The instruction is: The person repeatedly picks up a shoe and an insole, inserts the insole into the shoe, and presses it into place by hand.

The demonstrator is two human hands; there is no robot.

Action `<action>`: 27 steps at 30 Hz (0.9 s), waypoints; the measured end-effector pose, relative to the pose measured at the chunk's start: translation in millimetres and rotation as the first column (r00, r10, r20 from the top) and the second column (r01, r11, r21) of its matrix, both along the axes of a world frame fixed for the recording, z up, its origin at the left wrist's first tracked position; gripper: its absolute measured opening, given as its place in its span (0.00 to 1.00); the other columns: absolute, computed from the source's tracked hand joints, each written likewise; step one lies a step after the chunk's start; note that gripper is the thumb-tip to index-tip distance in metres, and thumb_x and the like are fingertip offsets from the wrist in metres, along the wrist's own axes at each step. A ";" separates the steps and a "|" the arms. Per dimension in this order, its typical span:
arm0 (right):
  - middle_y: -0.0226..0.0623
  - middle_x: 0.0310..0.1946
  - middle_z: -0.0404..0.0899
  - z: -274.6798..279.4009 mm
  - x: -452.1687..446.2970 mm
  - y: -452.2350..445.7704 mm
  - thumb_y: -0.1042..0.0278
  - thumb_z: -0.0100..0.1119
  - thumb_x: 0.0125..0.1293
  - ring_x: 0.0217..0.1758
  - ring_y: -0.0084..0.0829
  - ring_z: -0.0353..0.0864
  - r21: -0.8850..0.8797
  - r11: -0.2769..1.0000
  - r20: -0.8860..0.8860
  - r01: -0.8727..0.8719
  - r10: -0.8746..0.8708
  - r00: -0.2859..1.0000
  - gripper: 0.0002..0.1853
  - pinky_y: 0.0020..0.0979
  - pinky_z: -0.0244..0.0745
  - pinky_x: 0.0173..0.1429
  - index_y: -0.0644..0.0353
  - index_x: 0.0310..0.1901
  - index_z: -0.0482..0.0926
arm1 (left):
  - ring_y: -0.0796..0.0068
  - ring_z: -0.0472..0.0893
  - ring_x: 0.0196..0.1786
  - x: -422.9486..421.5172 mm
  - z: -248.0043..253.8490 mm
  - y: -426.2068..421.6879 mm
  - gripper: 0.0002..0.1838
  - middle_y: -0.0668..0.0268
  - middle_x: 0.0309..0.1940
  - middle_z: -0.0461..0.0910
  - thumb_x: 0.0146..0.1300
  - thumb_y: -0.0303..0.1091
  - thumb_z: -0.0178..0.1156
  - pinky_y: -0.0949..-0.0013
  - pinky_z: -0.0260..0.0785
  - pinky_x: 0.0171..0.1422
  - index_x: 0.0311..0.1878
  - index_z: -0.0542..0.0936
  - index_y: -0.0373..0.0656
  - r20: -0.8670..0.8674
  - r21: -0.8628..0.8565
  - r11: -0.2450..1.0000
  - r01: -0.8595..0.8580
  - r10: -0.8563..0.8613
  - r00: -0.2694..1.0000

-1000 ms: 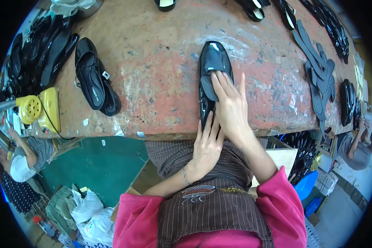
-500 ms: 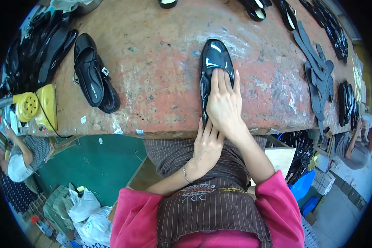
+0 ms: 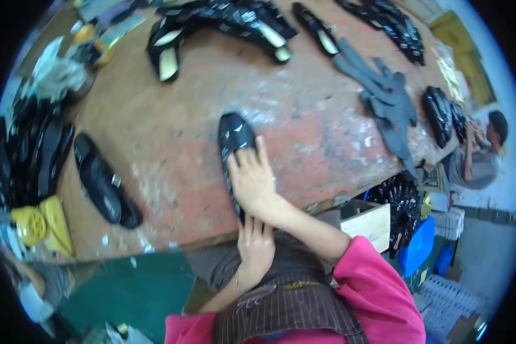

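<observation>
A glossy black patent shoe lies on the worktable, its toe pointing away from me. My right hand is closed on it, several fingers reaching into the opening and one lying along the outer right side. Just behind, at the heel end near the table edge, my left hand has its fingers against the shoe, partly under my right wrist. What lies inside the shoe is covered by my right hand. To the left rests a pair of black shoes with a shiny ornament.
Black shoes with pale insoles stand at the back. Dark grey insoles are piled at the right; more black shoes are heaped at the left, behind a yellow device. A co-worker sits at the far right.
My view has turned and lifted, so the table and shoe appear shifted left and lower. My right hand stays in the shoe and my left hand stays by its heel.
</observation>
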State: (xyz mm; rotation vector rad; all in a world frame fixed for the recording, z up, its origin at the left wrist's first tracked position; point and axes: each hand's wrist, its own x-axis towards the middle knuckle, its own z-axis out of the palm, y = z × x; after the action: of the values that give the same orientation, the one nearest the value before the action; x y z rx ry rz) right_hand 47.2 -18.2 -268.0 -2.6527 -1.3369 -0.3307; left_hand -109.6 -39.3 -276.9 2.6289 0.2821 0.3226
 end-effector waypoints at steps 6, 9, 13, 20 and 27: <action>0.39 0.29 0.86 5.6 21.4 19.5 0.69 0.46 0.71 0.40 0.39 0.88 -0.289 0.947 -0.308 -0.140 0.047 0.950 0.17 0.63 0.27 0.85 0.60 0.36 0.87 | 0.36 0.68 0.74 5.3 11.3 -1.3 0.26 0.40 0.66 0.74 0.64 0.33 0.66 0.37 0.61 0.73 0.62 0.79 0.29 0.001 0.014 1.000 -0.023 0.023 1.000; 0.40 0.28 0.84 -5.4 23.2 2.0 0.70 0.49 0.70 0.43 0.41 0.87 -0.106 0.969 -0.280 -0.225 0.188 0.941 0.14 0.66 0.27 0.84 0.65 0.44 0.85 | 0.37 0.70 0.72 21.0 18.4 6.2 0.19 0.41 0.64 0.75 0.58 0.33 0.70 0.36 0.57 0.75 0.51 0.83 0.34 0.117 0.008 0.992 -0.128 0.126 0.985; 0.44 0.27 0.84 78.0 100.0 -67.5 0.69 0.65 0.60 0.35 0.43 0.87 0.439 0.881 -0.801 -0.175 0.472 0.367 0.10 0.44 0.79 0.61 0.63 0.42 0.86 | 0.39 0.74 0.67 41.7 27.9 40.8 0.10 0.43 0.67 0.71 0.54 0.25 0.65 0.44 0.64 0.72 0.40 0.79 0.35 0.085 -0.009 0.981 -0.193 0.193 0.978; 0.51 0.40 0.83 10.8 328.3 -199.6 0.67 0.71 0.53 0.45 0.54 0.84 0.164 0.894 0.046 0.418 -0.430 0.902 0.19 0.48 0.80 0.52 0.63 0.47 0.85 | 0.41 0.72 0.69 -36.7 25.1 209.8 0.07 0.47 0.69 0.73 0.57 0.25 0.60 0.38 0.60 0.75 0.39 0.77 0.34 0.105 0.494 0.718 -0.490 0.511 0.853; 0.44 0.42 0.82 -4.2 355.8 -201.6 0.67 0.63 0.67 0.47 0.51 0.82 0.200 0.861 0.034 0.467 -0.482 0.875 0.11 0.46 0.79 0.49 0.59 0.49 0.83 | 0.49 0.83 0.56 -34.4 83.0 283.1 0.14 0.50 0.52 0.84 0.68 0.37 0.62 0.42 0.71 0.63 0.50 0.82 0.37 -0.307 0.674 0.506 -0.539 0.855 0.418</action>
State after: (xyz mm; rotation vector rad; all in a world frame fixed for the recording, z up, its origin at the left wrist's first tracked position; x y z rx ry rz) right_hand 403.0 -219.8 -272.2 -2.7944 -0.6020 -0.5980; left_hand -144.0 243.8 -193.8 2.8234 1.8688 -0.2969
